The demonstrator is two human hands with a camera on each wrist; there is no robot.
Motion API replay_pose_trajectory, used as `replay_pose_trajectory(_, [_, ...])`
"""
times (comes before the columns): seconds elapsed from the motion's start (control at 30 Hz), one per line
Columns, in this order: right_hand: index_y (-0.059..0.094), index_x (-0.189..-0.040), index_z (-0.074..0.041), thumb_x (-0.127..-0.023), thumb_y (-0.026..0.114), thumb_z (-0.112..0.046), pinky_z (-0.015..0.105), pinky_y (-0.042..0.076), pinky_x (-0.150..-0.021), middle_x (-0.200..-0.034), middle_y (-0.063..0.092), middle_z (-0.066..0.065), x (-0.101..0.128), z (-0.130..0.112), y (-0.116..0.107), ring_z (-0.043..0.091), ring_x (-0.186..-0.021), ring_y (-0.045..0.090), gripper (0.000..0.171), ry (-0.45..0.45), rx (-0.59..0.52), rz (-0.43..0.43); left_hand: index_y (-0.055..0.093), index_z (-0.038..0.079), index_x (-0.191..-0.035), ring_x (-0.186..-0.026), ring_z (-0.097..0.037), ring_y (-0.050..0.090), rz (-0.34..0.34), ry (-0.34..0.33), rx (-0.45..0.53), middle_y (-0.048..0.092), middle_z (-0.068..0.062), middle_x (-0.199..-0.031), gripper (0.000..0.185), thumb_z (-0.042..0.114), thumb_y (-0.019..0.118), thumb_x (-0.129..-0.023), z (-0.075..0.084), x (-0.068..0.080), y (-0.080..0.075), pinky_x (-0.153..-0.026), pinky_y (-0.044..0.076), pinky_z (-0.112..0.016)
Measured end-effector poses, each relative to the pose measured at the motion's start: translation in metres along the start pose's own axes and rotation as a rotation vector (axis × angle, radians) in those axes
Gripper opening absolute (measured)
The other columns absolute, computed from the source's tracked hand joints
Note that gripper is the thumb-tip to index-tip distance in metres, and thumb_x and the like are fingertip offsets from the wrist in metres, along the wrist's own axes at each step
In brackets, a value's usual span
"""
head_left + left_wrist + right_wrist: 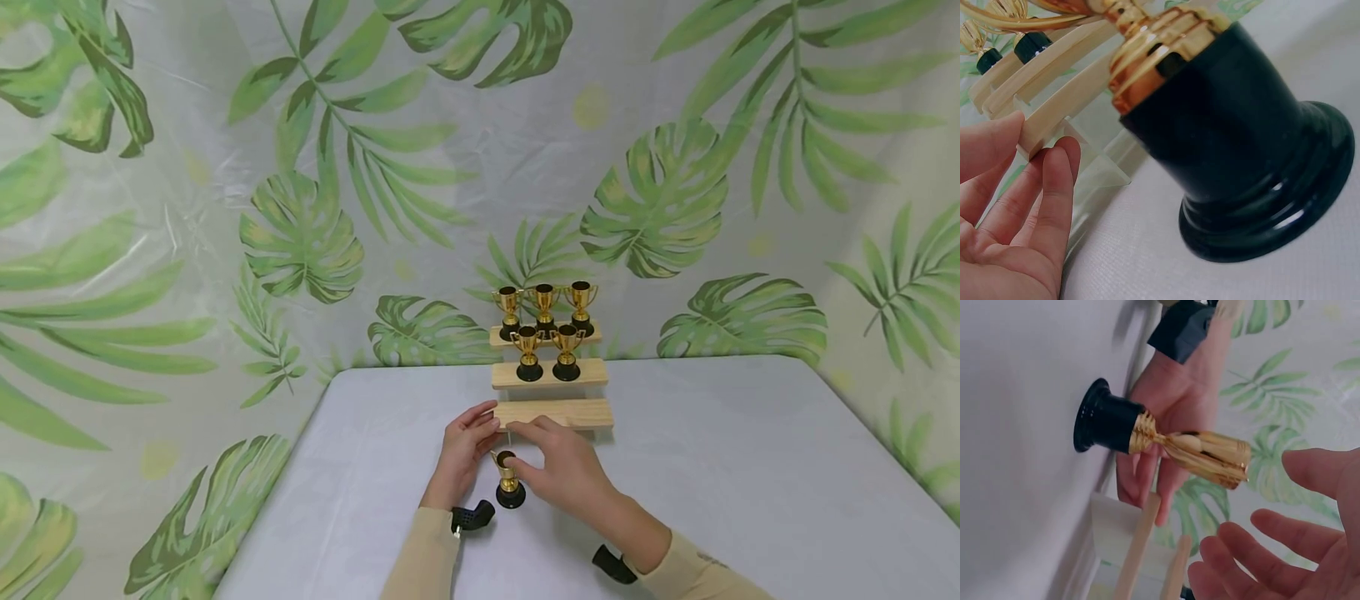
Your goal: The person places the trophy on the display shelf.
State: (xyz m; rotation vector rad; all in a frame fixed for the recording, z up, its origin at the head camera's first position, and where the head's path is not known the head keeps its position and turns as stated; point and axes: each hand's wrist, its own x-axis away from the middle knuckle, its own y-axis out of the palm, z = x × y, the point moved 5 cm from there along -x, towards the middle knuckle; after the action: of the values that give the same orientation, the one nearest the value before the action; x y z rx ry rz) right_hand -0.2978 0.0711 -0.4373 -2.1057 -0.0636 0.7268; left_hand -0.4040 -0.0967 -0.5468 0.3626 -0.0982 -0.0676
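Observation:
A small gold trophy cup (508, 479) with a black base stands upright on the table in front of a stepped wooden display rack. My left hand (460, 454) pinches the left end of the rack's lowest wooden shelf (1054, 119), thumb on one side and fingertips (1063, 150) on the other. Around the trophy's upper part, my right hand (566, 467) is spread with thumb and fingers apart. The right wrist view has a gap between the right hand's fingers (1266, 550) and the cup's rim. That cup looms large in the left wrist view, its black base (1222, 119) close to the camera.
Several matching trophies stand on the upper shelves, three on the top board (497, 335) and two on the middle board (510, 377). Clear supports hold the boards. A white cloth covers the table (720, 467), and a leaf-patterned curtain (525, 150) hangs behind it.

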Motion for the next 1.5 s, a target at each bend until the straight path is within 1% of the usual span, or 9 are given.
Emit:
replay_pose_trajectory(0.2, [0.073, -0.123, -0.019, -0.084, 0.082, -0.042, 0.024, 0.049, -0.063, -0.094, 0.06, -0.013, 0.001, -0.004, 0.007, 0.005, -0.079, 0.058, 0.046, -0.022, 0.027, -0.022, 0.064, 0.002, -0.133, -0.102, -0.02, 0.069, -0.002, 0.001, 0.013, 0.068, -0.015, -0.121, 0.043, 0.002, 0.072, -0.091, 0.001, 0.0, 0.001, -0.086, 0.057, -0.031])
replay_pose_trajectory(0.37, [0.078, -0.112, -0.022, -0.081, 0.083, -0.045, 0.021, 0.046, -0.059, -0.088, 0.057, -0.015, 0.001, -0.005, 0.011, 0.003, -0.076, 0.056, 0.039, -0.005, 0.042, -0.027, 0.065, 0.002, -0.131, -0.101, -0.02, 0.069, 0.0, 0.001, 0.022, 0.069, -0.014, -0.12, 0.041, 0.0, 0.072, -0.091, 0.001, 0.001, 0.001, -0.086, 0.057, -0.032])
replay_pose_trajectory(0.57, [0.08, -0.102, -0.021, -0.076, 0.086, -0.049, 0.021, 0.041, -0.052, -0.082, 0.055, -0.013, -0.001, -0.005, 0.017, 0.003, -0.066, 0.05, 0.039, 0.02, 0.123, -0.045, 0.062, -0.002, -0.134, -0.1, -0.019, 0.069, -0.014, 0.013, 0.023, 0.068, -0.015, -0.12, 0.043, -0.001, 0.071, -0.091, 0.002, 0.0, 0.003, -0.085, 0.057, -0.032])
replay_pose_trajectory(0.77, [0.08, -0.093, -0.02, -0.074, 0.088, -0.046, 0.021, 0.038, -0.049, -0.077, 0.057, -0.008, -0.001, -0.003, 0.023, 0.004, -0.063, 0.047, 0.033, 0.007, 0.157, -0.047, 0.062, -0.002, -0.134, -0.1, -0.019, 0.069, -0.008, 0.003, 0.021, 0.069, -0.015, -0.12, 0.044, -0.001, 0.072, -0.091, 0.001, 0.0, 0.002, -0.086, 0.057, -0.032])
replay_pose_trajectory(0.93, [0.079, -0.092, -0.02, -0.076, 0.088, -0.04, 0.022, 0.039, -0.052, -0.077, 0.057, -0.008, 0.0, 0.0, 0.026, 0.003, -0.063, 0.045, 0.028, 0.012, 0.118, -0.049, 0.061, -0.002, -0.135, -0.103, -0.021, 0.069, -0.016, 0.012, 0.018, 0.068, -0.016, -0.122, 0.045, 0.0, 0.072, -0.091, 0.0, -0.001, 0.001, -0.088, 0.057, -0.034])
replay_pose_trajectory(1.1, [0.079, -0.092, -0.019, -0.076, 0.089, -0.031, 0.023, 0.039, -0.053, -0.076, 0.055, -0.01, 0.0, 0.002, 0.025, 0.003, -0.064, 0.045, 0.022, 0.023, 0.02, -0.058, 0.061, -0.002, -0.135, -0.104, -0.022, 0.069, -0.018, 0.011, 0.016, 0.067, -0.017, -0.123, 0.044, 0.0, 0.071, -0.092, 0.001, -0.001, 0.001, -0.088, 0.057, -0.034])
replay_pose_trajectory(1.23, [0.079, -0.096, -0.018, -0.076, 0.089, -0.025, 0.024, 0.041, -0.057, -0.078, 0.055, -0.01, 0.0, 0.003, 0.023, 0.005, -0.066, 0.047, 0.023, 0.028, -0.041, -0.072, 0.061, -0.002, -0.135, -0.101, -0.02, 0.069, -0.016, 0.006, 0.019, 0.068, -0.016, -0.122, 0.045, -0.001, 0.071, -0.091, 0.0, -0.001, 0.001, -0.087, 0.057, -0.033])
replay_pose_trajectory(1.37, [0.079, -0.103, -0.015, -0.078, 0.088, -0.022, 0.024, 0.043, -0.061, -0.082, 0.056, -0.011, -0.001, 0.005, 0.022, 0.007, -0.07, 0.05, 0.028, 0.041, -0.064, -0.1, 0.06, -0.002, -0.136, -0.1, -0.019, 0.069, -0.019, 0.004, 0.018, 0.068, -0.016, -0.122, 0.045, -0.001, 0.071, -0.091, 0.0, -0.001, 0.001, -0.089, 0.056, -0.034])
replay_pose_trajectory(1.5, [0.079, -0.104, -0.014, -0.078, 0.088, -0.019, 0.026, 0.043, -0.061, -0.082, 0.056, -0.008, -0.002, 0.007, 0.019, 0.011, -0.071, 0.051, 0.027, 0.05, -0.076, -0.119, 0.062, -0.001, -0.134, -0.1, -0.019, 0.069, -0.022, 0.01, 0.015, 0.067, -0.016, -0.122, 0.044, 0.001, 0.072, -0.091, 0.001, -0.001, 0.001, -0.09, 0.056, -0.036])
